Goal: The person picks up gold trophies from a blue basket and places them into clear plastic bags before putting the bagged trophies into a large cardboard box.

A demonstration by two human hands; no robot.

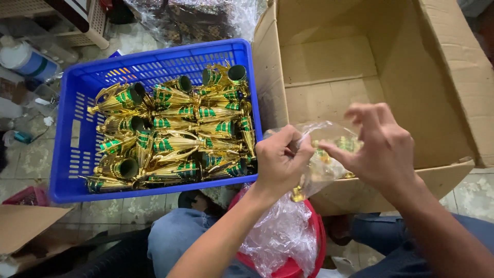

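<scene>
My left hand (280, 162) and my right hand (378, 146) both pinch a clear plastic bag (324, 154) held in front of me, over the near wall of an open cardboard box (360, 67). Inside the bag is a gold and green cup-shaped piece, its gold base sticking out below my left hand. Left of my hands stands a blue plastic crate (77, 128) filled with several gold and green trophy cups (175, 134) lying on their sides.
A red round container (314, 242) with crumpled clear plastic (280, 234) sits between my knees. A flat piece of cardboard (23, 226) lies at lower left. A white and blue bottle (25, 59) and wrapped goods (195, 18) lie on the tiled floor beyond the crate.
</scene>
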